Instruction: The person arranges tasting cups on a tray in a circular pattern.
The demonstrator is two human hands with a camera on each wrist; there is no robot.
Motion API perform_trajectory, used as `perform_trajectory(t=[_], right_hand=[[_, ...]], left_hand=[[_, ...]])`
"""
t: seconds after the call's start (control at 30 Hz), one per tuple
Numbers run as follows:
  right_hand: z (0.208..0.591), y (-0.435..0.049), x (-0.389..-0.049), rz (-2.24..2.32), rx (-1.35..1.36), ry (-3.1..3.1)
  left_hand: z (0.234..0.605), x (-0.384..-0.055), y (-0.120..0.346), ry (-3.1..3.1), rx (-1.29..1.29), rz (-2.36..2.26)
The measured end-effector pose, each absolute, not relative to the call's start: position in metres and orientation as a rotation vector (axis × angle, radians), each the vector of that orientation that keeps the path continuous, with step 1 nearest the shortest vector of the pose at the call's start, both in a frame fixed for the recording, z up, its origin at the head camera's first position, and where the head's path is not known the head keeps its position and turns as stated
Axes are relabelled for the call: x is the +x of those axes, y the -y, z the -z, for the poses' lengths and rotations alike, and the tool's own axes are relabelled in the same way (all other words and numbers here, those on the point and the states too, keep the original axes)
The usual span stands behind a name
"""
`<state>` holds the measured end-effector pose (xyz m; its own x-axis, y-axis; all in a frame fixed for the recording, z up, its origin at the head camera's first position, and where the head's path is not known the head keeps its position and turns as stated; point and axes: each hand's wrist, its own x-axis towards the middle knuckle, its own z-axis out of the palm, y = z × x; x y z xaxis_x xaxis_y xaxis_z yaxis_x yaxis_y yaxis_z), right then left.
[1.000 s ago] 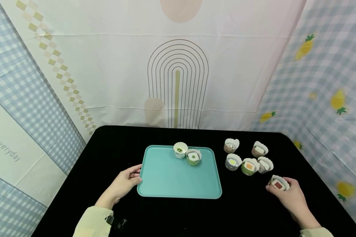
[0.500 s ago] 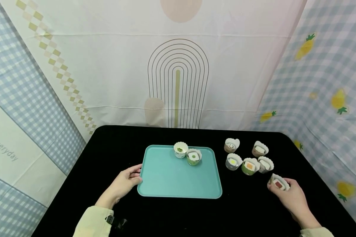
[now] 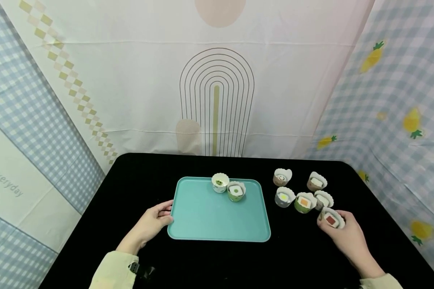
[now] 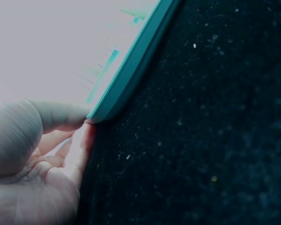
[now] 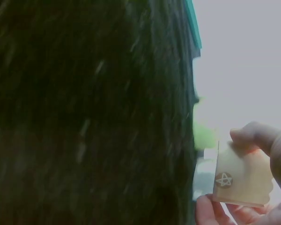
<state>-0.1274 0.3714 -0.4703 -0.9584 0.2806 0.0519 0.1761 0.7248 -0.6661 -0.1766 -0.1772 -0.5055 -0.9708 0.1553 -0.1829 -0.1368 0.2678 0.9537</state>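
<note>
My right hand pinches a paper baking cup between thumb and fingers; inside it lies a white piece with a dark red square. In the right wrist view this cup shows a pale wall with a star mark. At the left edge of a turquoise tray, my left hand grips the rim with thumb and fingers, as the left wrist view also shows at the tray edge. Near the tray's back stand a white paper cup with green bits and a green paper cup with a white piece.
Right of the tray stand several more filled cups: a brown cup, a grey cup, a green cup with an orange square, a pale cup and another brown cup. The black tabletop lies beneath everything.
My right hand has moved left and slightly away from me with the cup, which now overlaps the nearest cup of the group. My left hand and the tray have stayed in place.
</note>
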Motion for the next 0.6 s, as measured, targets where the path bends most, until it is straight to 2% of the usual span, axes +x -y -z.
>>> perform_trajectory(t=[0.6], right_hand=[[0.456, -0.301, -0.143, -1.184, -0.147, 2.76]], left_hand=[[0.504, -0.175, 0.177, -2.307, 0.005, -1.766]])
